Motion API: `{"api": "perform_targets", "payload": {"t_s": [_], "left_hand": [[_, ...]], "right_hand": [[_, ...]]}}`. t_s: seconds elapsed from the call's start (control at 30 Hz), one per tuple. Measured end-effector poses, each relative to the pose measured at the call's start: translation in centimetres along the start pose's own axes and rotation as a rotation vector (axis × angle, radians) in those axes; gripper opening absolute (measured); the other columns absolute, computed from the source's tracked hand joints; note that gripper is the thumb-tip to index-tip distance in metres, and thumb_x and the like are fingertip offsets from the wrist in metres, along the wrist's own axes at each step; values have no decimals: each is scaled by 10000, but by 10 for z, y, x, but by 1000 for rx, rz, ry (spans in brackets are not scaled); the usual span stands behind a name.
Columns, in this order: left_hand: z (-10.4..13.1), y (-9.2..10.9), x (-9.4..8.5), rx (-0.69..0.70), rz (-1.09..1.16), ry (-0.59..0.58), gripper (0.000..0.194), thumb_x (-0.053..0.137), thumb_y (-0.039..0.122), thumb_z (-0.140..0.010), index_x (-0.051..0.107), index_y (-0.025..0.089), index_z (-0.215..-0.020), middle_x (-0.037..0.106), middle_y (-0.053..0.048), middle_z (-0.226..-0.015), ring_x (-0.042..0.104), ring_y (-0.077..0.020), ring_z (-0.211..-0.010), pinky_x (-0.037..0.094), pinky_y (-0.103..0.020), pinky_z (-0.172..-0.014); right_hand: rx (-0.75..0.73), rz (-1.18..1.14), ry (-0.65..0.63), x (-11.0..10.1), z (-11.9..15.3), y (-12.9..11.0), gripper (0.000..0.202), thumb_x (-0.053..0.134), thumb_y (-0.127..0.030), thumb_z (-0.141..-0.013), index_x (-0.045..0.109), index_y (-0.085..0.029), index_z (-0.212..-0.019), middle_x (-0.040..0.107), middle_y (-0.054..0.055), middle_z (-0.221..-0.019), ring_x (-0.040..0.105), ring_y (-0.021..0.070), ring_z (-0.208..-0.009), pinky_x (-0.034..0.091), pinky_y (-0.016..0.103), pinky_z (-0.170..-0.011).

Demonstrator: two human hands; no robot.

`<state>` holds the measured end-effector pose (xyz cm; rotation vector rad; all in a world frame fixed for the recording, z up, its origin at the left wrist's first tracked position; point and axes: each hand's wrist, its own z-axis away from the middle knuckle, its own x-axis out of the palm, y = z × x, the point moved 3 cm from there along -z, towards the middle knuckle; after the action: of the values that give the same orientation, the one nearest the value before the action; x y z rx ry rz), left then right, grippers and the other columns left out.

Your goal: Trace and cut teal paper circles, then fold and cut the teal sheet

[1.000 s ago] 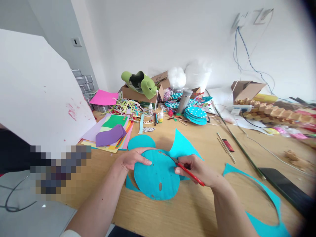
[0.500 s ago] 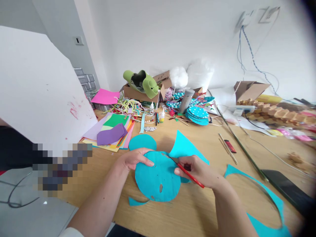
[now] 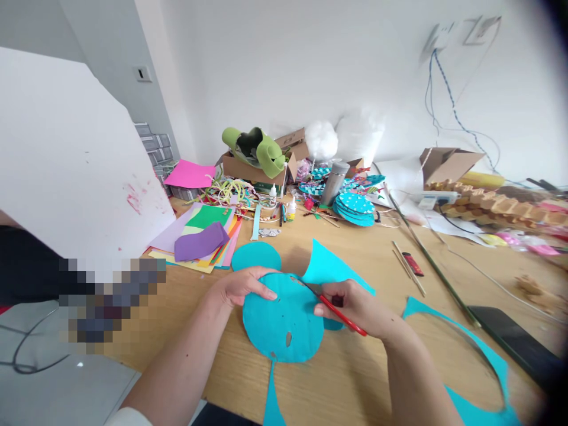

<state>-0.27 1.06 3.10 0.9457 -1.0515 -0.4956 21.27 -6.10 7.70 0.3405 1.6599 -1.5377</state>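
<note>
The left hand (image 3: 248,287) pinches the turquoise disc (image 3: 284,322) by its upper-left edge, over the tabletop (image 3: 213,373); the right hand (image 3: 345,300) grips red-handled scissors (image 3: 344,318) — long axis slanting up-left, blades (image 3: 312,288) at the disc's upper-right rim, nearer that hand.

2 hands (image 3: 244,285), 1 held disc (image 3: 270,322), 1 pair of scissors (image 3: 342,316), 2 small bottles (image 3: 291,210), 1 flask (image 3: 335,184)

The wooden table (image 3: 328,384) carries coloured paper sheets (image 3: 202,239) left of centre and a curved turquoise paper offcut (image 3: 497,365) at lower right.
</note>
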Motion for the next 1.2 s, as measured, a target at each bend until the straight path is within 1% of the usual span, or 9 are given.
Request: {"api": "perform_targets", "payload": {"t_s": [0.13, 0.33, 0.5, 0.8, 1.03, 1.2], "left_hand": [[0, 0, 2, 2, 7, -20, 542, 774, 130, -661, 645, 163, -1186, 732, -134, -1055, 697, -278, -939, 523, -413, -843], [1, 0, 3, 10, 12, -54, 510, 760, 124, -674, 654, 161, -1172, 736, -130, -1044, 700, -272, -936, 529, -401, -842], [1, 1, 4, -15, -2, -33, 532, 786, 152, -639, 665, 160, -1158, 729, -135, -1069, 697, -273, -935, 527, -401, -836], [-1, -5, 3, -50, -49, -49, 505, 783, 174, -646, 674, 169, -1139, 741, -112, -1020, 696, -269, -911, 520, -401, -814], [-1, -5, 3, -64, -49, -21, 534, 807, 190, -612, 681, 167, -1130, 742, -110, -1015, 696, -256, -896, 524, -383, -803], [1, -1, 8, -78, -47, -21, 493, 803, 167, -598, 701, 168, -1080, 748, -102, -995, 695, -234, -875, 530, -361, -785]], "right_hand": [[-9, -4, -23, -1, 1, -4, 533, 567, -644, -801, 397, -192, -573, 297, -58, -560, 245, 85, -548, 187, 235, -461], [-4, -30, -45, -1, 3, -5, 537, 559, -663, -790, 402, -196, -577, 318, -55, -549, 263, 87, -539, 193, 234, -457], [-1, 0, -36, -1, 2, -5, 545, 552, -680, -785, 410, -199, -574, 320, -53, -555, 264, 94, -549, 198, 244, -474], [-43, -5, -66, 3, 0, -7, 482, 574, -594, -824, 417, -192, -611, 319, -58, -572, 261, 92, -559, 204, 236, -475], [-35, 20, -35, 3, 1, -7, 491, 599, -607, -801, 443, -189, -597, 339, -57, -561, 268, 94, -557, 218, 233, -468], [-22, 1, -37, 2, 1, -5, 513, 629, -632, -766, 460, -182, -588, 316, -61, -568, 254, 91, -564, 209, 226, -462]]}}
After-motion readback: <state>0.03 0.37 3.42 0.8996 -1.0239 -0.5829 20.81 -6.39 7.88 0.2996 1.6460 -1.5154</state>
